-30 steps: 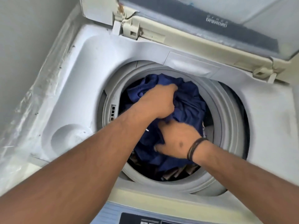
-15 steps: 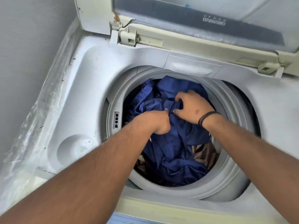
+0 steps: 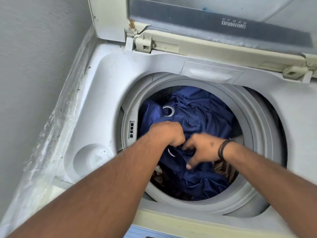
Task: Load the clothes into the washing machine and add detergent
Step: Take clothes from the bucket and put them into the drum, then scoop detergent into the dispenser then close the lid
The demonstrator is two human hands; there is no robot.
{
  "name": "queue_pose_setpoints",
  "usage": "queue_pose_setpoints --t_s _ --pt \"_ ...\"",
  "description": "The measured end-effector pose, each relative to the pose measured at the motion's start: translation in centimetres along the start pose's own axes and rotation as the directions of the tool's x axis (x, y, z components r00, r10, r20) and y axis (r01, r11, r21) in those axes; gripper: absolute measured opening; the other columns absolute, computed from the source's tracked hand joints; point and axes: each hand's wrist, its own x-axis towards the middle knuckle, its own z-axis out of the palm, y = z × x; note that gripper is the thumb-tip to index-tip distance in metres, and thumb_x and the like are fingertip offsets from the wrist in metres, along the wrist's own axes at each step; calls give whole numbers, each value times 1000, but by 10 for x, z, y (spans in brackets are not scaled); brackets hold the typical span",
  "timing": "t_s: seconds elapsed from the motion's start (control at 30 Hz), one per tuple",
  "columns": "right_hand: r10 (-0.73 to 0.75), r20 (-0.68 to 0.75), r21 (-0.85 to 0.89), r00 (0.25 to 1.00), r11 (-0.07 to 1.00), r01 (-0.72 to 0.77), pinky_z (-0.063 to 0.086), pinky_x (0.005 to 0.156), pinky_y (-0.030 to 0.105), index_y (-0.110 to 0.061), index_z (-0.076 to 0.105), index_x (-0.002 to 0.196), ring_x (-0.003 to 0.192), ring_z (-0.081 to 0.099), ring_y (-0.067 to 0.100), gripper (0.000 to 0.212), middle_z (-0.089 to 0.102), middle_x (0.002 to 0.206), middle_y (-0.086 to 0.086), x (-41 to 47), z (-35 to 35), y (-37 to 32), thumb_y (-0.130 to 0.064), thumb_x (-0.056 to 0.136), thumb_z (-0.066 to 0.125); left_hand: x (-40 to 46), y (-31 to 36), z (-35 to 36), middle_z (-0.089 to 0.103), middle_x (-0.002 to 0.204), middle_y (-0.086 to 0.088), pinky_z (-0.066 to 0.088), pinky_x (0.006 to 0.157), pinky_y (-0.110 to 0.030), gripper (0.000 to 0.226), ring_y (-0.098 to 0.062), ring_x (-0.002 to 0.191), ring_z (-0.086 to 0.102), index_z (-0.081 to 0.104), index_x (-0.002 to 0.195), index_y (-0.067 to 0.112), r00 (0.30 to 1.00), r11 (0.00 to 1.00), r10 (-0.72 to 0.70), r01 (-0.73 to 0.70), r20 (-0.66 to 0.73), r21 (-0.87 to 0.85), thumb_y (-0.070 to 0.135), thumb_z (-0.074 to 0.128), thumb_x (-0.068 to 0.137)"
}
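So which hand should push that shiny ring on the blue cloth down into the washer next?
Probably the left hand. It sits just below the metal ring on the blue cloth, on the drum's left side. The right hand is farther right, its fingers down in the folds.

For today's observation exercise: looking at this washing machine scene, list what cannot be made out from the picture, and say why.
Head view, the only one:
- Left hand fingertips: curled under into the blue cloth, hidden.
- Right hand fingers: motion-blurred, so any grip is unclear.
- Clothes beneath the blue cloth: only brown scraps show.
- Control panel: cut off by the bottom edge.
- Detergent: none in view.
- Lid: cropped at the top.
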Motion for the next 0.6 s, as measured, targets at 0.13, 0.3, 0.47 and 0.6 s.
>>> queue_pose_setpoints --t_s 0.13,0.3,0.47,0.6 --pt "21 148 135 989 990 -41 42 100 21 -20 47 148 125 55 14 77 56 143 1 8 0 12 -26 79 82 -3 -2 -3 72 75 -6 58 70 -32 26 -25 67 71 61 84 7 998 991 -67 64 -21 -117 28 51 95" --pt "15 -299 179 954 983 41 51 94 33 -20 66 127 97 67 12 49 75 103 -5 -50 -78 11 -37 82 77 -1 2 -3 76 75 -5 63 71 -36 37 -22 63 75 65 94 10 1000 987 -29 27 -5 -159 46 55 97" --pt "156 -796 375 585 885 275 48 71 19 -33 71 101 67 61 -3 24 69 76 -15 -79 -88 3 -38 79 79 -3 5 -9 70 63 -2 53 69 -32 36 -17 62 66 62 80 14 966 982 43 -87 -256 -166 47 56 94" --pt "224 -876 357 428 897 261 57 75 30 -24 73 102 72 64 4 26 69 87 -11 -58 -80 13 -37 80 79 -7 13 -16 63 75 10 54 79 -39 28 -13 76 62 63 93 27 907 907 181 -303 -380 -292 55 62 90"
